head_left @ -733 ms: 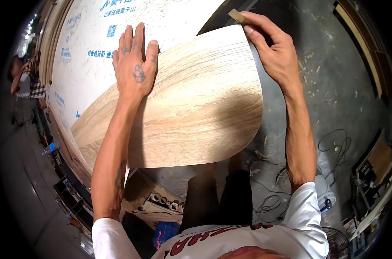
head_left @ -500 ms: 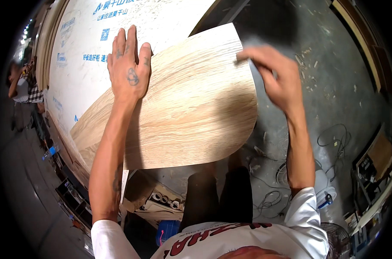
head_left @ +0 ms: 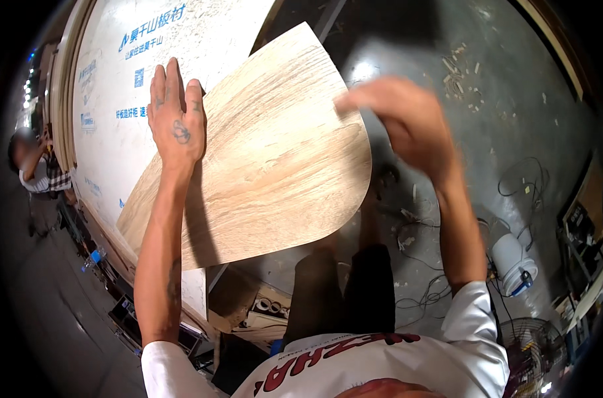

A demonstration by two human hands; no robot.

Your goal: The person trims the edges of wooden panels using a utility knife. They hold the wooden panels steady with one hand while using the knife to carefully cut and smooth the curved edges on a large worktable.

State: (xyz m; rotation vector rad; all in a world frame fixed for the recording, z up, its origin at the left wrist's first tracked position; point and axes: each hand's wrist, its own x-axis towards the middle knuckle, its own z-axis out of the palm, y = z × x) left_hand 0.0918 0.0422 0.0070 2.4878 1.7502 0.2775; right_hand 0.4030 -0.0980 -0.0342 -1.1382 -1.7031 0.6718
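Note:
A wood-grain board [head_left: 281, 159] with one large rounded corner lies on a white printed panel [head_left: 102, 139], its right part sticking out past the panel. Flat on the board's far edge rests my left hand [head_left: 175, 132], fingers stretched forward over the white panel and holding nothing. At the board's right edge, near the far corner, is my right hand [head_left: 407, 123], bent with its fingers together and fingertips at the edge. It is blurred by motion, and whatever lies between the fingers is too small to make out.
Another person [head_left: 39, 162] sits at the far left. A white bucket [head_left: 510, 262], loose cables [head_left: 424, 302] and a fan [head_left: 530, 351] stand or lie on the floor at right. Wood scraps [head_left: 457, 73] lie farther off. Below the board is a box holding ring-shaped parts [head_left: 269, 305].
The board and my left hand now appear farther left as the view shifts. My right hand has moved slightly along the board's right edge and stays blurred.

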